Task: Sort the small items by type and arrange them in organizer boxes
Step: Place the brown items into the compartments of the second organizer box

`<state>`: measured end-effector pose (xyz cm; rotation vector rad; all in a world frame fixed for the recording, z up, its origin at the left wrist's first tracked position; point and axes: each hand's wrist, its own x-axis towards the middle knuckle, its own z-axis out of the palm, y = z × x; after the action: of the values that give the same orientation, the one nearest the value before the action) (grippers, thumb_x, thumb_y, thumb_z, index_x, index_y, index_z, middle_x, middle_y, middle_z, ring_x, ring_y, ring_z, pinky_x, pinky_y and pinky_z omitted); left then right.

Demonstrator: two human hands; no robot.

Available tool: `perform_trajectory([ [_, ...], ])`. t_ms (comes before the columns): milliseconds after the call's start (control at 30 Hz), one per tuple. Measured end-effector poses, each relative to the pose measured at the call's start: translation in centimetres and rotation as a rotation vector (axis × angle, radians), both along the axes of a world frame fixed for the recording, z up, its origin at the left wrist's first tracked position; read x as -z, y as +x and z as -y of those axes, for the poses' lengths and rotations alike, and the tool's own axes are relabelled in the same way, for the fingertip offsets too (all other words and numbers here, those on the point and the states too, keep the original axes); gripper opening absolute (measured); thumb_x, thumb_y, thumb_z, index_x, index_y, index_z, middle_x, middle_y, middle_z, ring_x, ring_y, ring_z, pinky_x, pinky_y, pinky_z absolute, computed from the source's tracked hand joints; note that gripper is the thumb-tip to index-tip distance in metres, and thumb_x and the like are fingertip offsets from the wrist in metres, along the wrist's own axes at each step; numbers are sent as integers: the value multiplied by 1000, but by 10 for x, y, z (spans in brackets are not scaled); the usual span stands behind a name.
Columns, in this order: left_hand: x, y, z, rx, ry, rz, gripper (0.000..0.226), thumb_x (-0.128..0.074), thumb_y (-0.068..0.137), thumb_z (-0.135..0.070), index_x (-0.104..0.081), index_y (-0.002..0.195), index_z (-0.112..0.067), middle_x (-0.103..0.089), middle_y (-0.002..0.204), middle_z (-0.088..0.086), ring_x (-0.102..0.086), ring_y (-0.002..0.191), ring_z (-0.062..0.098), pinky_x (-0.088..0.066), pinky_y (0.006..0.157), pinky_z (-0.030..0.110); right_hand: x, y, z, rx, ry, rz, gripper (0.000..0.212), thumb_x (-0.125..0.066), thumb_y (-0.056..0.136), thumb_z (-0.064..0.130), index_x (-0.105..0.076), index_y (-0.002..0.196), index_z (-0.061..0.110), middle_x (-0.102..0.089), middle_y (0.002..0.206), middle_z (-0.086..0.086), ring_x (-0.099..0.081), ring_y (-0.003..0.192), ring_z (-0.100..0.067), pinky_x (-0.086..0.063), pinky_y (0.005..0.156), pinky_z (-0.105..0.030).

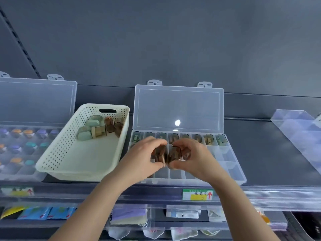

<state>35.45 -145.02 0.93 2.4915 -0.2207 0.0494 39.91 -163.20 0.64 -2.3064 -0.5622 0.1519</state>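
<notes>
Holding brown cases (175, 152) just above the middle cells of the organizer box (232, 173), one gripped in the curled fingers of the left hand (145, 155) and what looks like two more pinched in the right hand (194, 153), fingertips of the two hands close together. Judged to be mid-placement: filling the second row in front of a back row stocked with similar cases, with the front cells and those toward the right end of the box bare. Next move likely calls for lowering each case upright into its own cell without knocking the neighbours, then reaching to the white basket (73, 160) just left of the box, holding more brown ones and some pale green cases (90, 123) in its far corner. Worth keeping green apart from brown. Propped open behind the box, its clear lid (178, 105). Further left of the box, past the basket, a second box (20, 169) cut off by the frame edge and filled with small jars (29, 146) with coloured caps. Hard to count the cases in the right hand, blurred and overlapping as seen from above. Hidden under both hands, several middle cells. Impossible to make out anything inside the cases.
</notes>
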Motion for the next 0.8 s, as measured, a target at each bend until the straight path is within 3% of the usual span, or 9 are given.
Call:
perform_trajectory([
  [200, 13, -7, 15, 37, 153, 14, 55, -62, 89, -21, -42, 140, -29, -45, 131, -15, -43, 116, 4, -35, 96, 17, 12, -10, 11, -57, -129, 100, 47, -79, 69, 27, -61, 112, 19, -58, 102, 4, -56, 87, -12, -51, 82, -30],
  [433, 24, -6, 18, 53, 224, -55, 53, -59, 92, -25, -41, 142, -29, -43, 123, -13, -41, 100, 2, -32, 81, 15, 22, -9, 11, -72, -238, 93, 55, -78, 72, 35, -57, 121, 21, -56, 111, 2, -53, 93, -12, -48, 85, -25],
  [600, 27, -5, 17, 67, 252, -81, 47, -57, 94, -30, -47, 139, -28, -44, 127, -13, -42, 118, 6, -34, 97, 22, 23, -6, 9, -90, -282, 73, 53, -74, 76, 40, -59, 124, 22, -54, 113, 3, -49, 92, -8, -46, 84, -23],
  [800, 28, -5, 16, 50, 254, -63, 45, -59, 93, -27, -51, 136, -27, -48, 126, -12, -44, 117, 6, -33, 98, 21, 24, -3, 7, -102, -319, 82, 48, -73, 78, 40, -62, 121, 23, -58, 112, 3, -50, 88, -8, -43, 78, -20],
])
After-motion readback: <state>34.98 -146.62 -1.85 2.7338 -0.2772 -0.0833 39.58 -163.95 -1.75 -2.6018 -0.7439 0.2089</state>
